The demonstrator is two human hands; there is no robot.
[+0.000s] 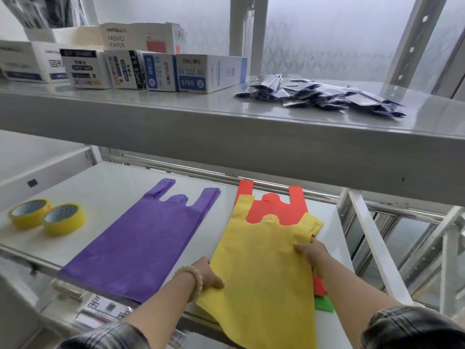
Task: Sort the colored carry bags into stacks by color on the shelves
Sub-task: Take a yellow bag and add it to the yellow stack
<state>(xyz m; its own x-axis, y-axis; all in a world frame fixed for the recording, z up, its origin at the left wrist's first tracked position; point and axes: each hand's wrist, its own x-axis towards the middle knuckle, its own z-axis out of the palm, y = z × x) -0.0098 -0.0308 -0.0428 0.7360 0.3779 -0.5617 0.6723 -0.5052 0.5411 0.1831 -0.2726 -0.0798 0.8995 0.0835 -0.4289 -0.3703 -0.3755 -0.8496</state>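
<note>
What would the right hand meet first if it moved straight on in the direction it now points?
The right hand, gripping the yellow bag, points up and left. Probably it would first meet the red bag lying under the yellow one; depth is unclear.

The yellow bag hides most of the red bag and nearly all of a green bag. The left hand has its fingers under the yellow bag's edge. The small print on the far boxes is too blurred to read.

Bright, soft daylight pours through the frosted window; the glossy upper shelf shows glare, and edges bend and blur.
</note>
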